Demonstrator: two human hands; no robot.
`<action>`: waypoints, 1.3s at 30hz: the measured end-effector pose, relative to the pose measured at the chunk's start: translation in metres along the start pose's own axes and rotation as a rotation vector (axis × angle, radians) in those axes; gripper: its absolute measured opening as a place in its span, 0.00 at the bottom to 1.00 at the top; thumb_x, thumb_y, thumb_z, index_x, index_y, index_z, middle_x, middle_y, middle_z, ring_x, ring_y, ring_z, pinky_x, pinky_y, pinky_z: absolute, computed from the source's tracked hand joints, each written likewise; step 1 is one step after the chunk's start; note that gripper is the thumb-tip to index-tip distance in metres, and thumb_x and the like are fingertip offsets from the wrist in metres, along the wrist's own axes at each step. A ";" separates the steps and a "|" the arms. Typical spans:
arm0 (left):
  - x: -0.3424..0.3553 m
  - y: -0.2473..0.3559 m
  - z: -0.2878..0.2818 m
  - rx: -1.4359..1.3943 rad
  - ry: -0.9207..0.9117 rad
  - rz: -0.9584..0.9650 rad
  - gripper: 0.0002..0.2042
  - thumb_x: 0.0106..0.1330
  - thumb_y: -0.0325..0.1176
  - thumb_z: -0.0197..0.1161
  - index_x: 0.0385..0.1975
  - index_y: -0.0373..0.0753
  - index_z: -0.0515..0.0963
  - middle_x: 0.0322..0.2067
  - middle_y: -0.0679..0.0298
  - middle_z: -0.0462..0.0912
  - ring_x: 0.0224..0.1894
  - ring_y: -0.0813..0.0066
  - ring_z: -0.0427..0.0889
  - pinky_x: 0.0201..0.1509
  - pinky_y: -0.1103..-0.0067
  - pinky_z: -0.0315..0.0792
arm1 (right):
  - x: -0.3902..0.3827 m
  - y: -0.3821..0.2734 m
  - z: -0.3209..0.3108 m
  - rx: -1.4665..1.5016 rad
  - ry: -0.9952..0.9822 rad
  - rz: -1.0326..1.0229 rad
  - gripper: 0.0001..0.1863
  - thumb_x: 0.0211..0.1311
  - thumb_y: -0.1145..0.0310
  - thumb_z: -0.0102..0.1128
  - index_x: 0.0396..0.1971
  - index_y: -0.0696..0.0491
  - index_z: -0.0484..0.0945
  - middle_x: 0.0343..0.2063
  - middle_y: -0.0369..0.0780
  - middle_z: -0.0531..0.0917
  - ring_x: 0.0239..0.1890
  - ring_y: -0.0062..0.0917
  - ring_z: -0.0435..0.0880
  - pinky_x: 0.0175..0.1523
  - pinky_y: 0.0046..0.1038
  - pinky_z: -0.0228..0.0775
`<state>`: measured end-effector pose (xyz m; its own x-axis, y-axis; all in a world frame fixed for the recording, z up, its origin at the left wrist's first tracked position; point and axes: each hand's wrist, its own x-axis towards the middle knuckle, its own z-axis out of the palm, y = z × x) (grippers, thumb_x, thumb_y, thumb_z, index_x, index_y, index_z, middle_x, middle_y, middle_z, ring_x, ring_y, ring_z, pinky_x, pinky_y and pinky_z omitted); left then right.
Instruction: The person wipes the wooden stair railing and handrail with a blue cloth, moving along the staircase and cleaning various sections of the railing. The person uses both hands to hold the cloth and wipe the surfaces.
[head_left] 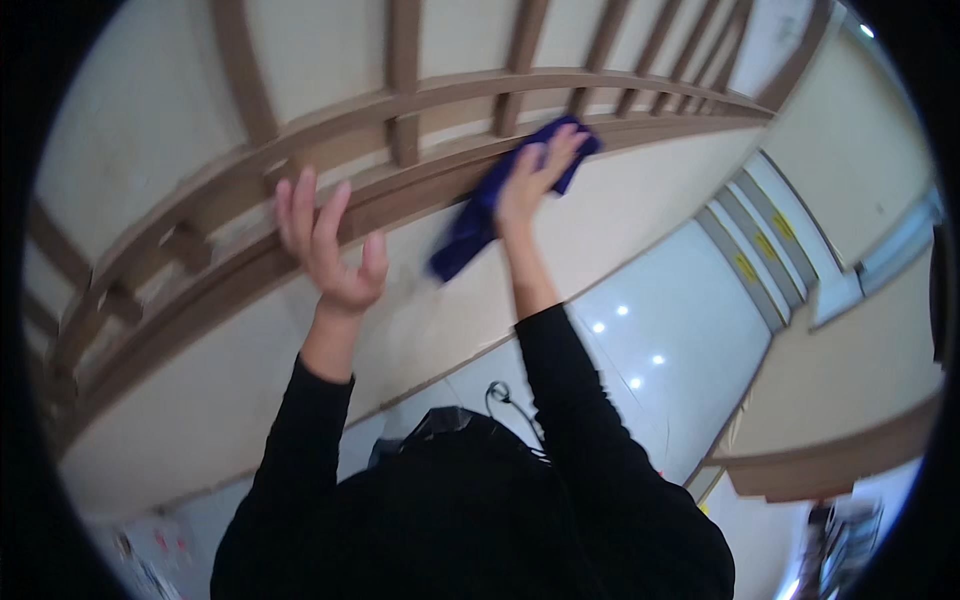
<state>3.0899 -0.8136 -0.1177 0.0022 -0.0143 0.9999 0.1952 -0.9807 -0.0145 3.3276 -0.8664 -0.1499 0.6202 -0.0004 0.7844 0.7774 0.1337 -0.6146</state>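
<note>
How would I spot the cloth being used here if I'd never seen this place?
Find the long brown wooden rail running across the cream wall. Follow it rightward to the right hand, pressed flat against it. Under that palm is the cloth, a crumpled dark blue rag hanging down, the only blue thing there.

Your right hand (535,180) presses the cloth (480,215) on the wooden rail (230,265); left hand (330,250) rests on it further left. Floor (690,310) near right.

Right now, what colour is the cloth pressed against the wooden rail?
Dark blue: the dark blue cloth under the right hand shows best in the head view.
</note>
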 end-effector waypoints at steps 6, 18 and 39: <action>-0.028 -0.015 0.025 0.247 0.040 0.042 0.17 0.56 0.34 0.62 0.46 0.41 0.75 0.60 0.55 0.69 0.66 0.54 0.61 0.71 0.60 0.48 | -0.027 -0.026 -0.029 0.244 -0.179 0.096 0.28 0.74 0.63 0.40 0.68 0.60 0.54 0.72 0.47 0.46 0.73 0.37 0.45 0.73 0.35 0.35; -0.027 -0.012 0.026 0.352 -0.007 0.052 0.09 0.53 0.31 0.63 0.34 0.46 0.77 0.45 0.65 0.78 0.55 0.63 0.73 0.70 0.65 0.51 | -0.042 -0.032 -0.016 0.014 -0.387 -0.441 0.28 0.59 0.65 0.55 0.62 0.52 0.69 0.65 0.42 0.65 0.68 0.46 0.54 0.70 0.49 0.40; -0.019 -0.004 0.030 0.296 -0.077 0.055 0.08 0.58 0.28 0.60 0.38 0.44 0.76 0.44 0.64 0.77 0.52 0.67 0.76 0.72 0.68 0.44 | 0.107 0.112 -0.047 0.284 0.249 0.162 0.31 0.75 0.60 0.41 0.70 0.59 0.46 0.71 0.46 0.51 0.73 0.31 0.48 0.74 0.30 0.37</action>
<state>3.1184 -0.8032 -0.1367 0.0927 -0.0401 0.9949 0.4697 -0.8793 -0.0793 3.4863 -0.8983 -0.1385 0.7657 -0.1918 0.6140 0.6294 0.4200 -0.6537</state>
